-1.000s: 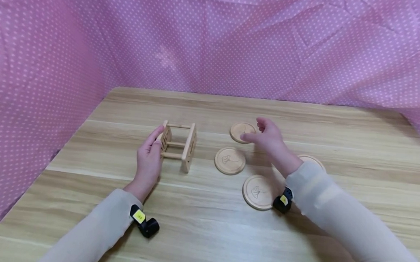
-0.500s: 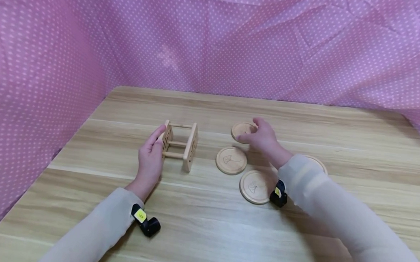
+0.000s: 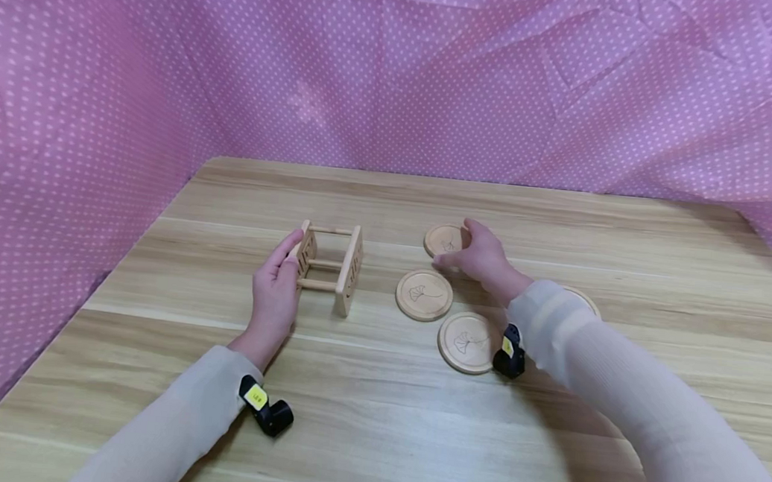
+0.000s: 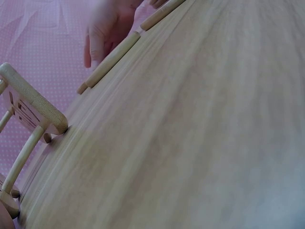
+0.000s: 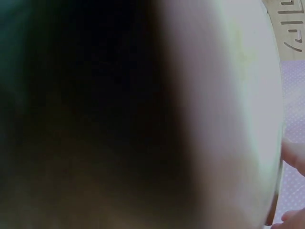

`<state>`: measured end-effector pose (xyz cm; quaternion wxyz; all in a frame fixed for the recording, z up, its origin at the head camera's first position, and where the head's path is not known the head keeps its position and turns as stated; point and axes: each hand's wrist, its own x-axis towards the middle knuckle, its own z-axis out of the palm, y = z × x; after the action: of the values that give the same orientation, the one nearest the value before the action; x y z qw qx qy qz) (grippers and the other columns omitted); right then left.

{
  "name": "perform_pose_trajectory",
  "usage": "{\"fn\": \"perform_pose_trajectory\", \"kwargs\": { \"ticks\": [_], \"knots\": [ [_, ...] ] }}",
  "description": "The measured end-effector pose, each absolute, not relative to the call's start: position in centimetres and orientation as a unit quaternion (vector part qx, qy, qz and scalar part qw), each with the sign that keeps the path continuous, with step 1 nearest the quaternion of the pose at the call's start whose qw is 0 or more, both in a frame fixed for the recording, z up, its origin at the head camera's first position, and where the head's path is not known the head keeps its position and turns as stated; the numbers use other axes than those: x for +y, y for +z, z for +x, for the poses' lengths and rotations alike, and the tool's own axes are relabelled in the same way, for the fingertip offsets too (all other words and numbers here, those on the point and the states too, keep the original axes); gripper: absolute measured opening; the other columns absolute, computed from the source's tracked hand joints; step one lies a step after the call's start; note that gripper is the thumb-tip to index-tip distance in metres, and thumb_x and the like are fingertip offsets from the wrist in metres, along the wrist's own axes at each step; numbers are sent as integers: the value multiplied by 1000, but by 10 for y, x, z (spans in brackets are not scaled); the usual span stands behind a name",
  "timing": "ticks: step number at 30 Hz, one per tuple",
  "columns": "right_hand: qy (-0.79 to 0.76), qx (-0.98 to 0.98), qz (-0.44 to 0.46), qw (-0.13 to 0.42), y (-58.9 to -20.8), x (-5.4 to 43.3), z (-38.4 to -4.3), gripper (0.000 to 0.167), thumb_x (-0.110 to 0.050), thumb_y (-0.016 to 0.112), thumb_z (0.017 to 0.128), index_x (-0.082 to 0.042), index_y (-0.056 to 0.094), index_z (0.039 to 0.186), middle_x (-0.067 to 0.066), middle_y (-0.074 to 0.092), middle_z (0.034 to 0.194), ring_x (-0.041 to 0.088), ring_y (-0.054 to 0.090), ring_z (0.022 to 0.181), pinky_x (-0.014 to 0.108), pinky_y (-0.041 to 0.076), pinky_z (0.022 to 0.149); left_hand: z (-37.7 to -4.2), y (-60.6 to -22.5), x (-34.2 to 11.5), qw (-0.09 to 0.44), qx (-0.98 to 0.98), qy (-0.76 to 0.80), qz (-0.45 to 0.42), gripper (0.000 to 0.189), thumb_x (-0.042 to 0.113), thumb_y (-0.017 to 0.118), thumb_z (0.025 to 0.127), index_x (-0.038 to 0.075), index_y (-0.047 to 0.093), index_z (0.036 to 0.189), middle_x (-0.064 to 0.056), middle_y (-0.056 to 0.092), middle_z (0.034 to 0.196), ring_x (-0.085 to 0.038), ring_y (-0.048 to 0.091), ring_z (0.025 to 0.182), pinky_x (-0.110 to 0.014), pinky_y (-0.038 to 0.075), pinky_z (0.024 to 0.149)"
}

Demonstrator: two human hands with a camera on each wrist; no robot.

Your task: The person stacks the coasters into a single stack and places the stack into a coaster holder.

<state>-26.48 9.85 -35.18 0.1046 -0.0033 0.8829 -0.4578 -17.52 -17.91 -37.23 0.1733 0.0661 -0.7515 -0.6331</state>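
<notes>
A small wooden rack point(image 3: 350, 272), two carved side panels joined by rods, stands left of centre. My left hand point(image 3: 275, 293) holds its left panel, thumb and index finger at the panel's edges. To the right, my right hand point(image 3: 483, 257) spans the farthest round wooden coaster point(image 3: 441, 240), thumb at its near edge and a finger at its far edge. That coaster lies flat, its right side hidden by the hand. In the left wrist view the right hand point(image 4: 110, 26) shows behind coasters seen edge-on. Only fingertips point(image 5: 294, 156) show in the right wrist view.
Two more coasters engraved with a ginkgo leaf, a middle coaster point(image 3: 424, 295) and a front coaster point(image 3: 468, 342), lie nearby. Another coaster point(image 3: 583, 300) is partly covered by the right sleeve. Pink dotted cloth point(image 3: 397, 77) hangs around the wooden table point(image 3: 372, 434).
My right hand has shifted slightly left and nearer, its thumb moving from above the far coaster to its near edge. The front coaster has slid a little left and away. The left hand stays put.
</notes>
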Motion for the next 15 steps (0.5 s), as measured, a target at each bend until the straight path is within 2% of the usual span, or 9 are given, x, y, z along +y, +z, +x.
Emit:
{"fn": "perform_pose_trajectory", "kwargs": {
  "ticks": [10, 15],
  "knots": [
    [-412, 902, -31, 125, -355, 96, -265, 95, -21, 72, 79, -2, 9, 148, 17, 15, 153, 32, 14, 140, 42, 13, 115, -175, -373, -180, 180, -752, -631, 59, 43, 6, 36, 95, 18, 52, 133, 7, 46, 140, -5, 42, 117, -27, 35, 94],
    [-407, 904, -31, 125, -354, 96, -265, 96, -22, 72, 80, -1, 7, 148, 17, 13, 153, 32, 12, 140, 42, 12, 115, -176, -373, -180, 178, -755, -629, 59, 42, 7, 36, 95, 19, 51, 133, 8, 46, 139, -1, 38, 126, -27, 34, 102]
  ]
}}
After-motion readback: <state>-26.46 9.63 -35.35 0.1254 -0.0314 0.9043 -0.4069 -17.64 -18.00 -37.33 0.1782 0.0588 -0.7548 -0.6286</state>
